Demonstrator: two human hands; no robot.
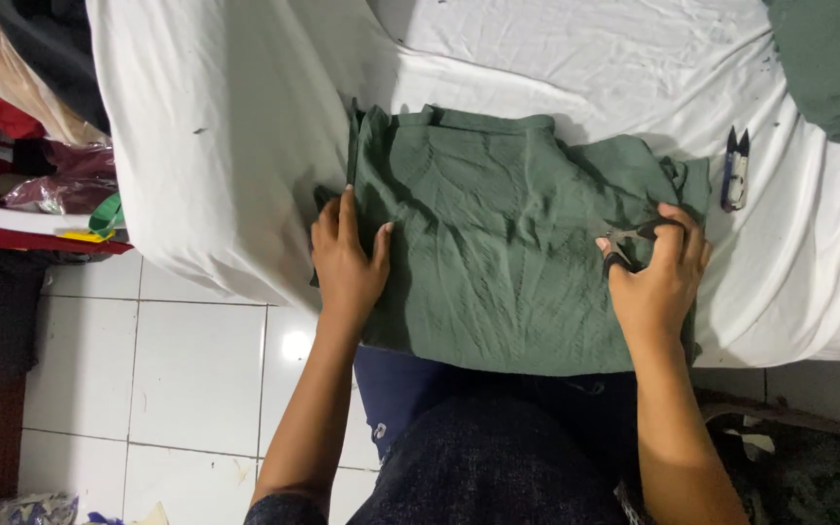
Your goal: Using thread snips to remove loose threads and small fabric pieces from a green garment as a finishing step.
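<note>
- Left hand (347,261) lies flat on the left edge of the green garment (498,243), fingers together and pointing up, thumb spread out to the side, pressing the cloth down.
- Right hand (658,282) rests on the right part of the same garment, curled around a pair of scissors (634,241); the dark handle loops show at the fingers and the blades point left over the cloth.
- The green garment is folded into a rough square and lies on the white sheet (235,146), its lower edge hanging over the near side toward the person's lap. The fabric looks soft and finely ribbed, with shallow creases across it.
- The white sheet is smooth cotton-like cloth, wrinkled, with a few small dark specks of lint or thread on it.
- A small thread snipper (735,170) with a pale body and 2 dark pointed tips lies on the sheet just beside the garment's right corner, not touching either hand.
- Another heap of green cloth (828,58) sits at the top right corner, well apart from the hands.
- At the far left a pile of mixed clothes (12,117) in red, beige and dark colours is stacked, partly in shiny plastic wrap.
- Below is a floor of glossy white tiles (196,360) with thin grout lines.
</note>
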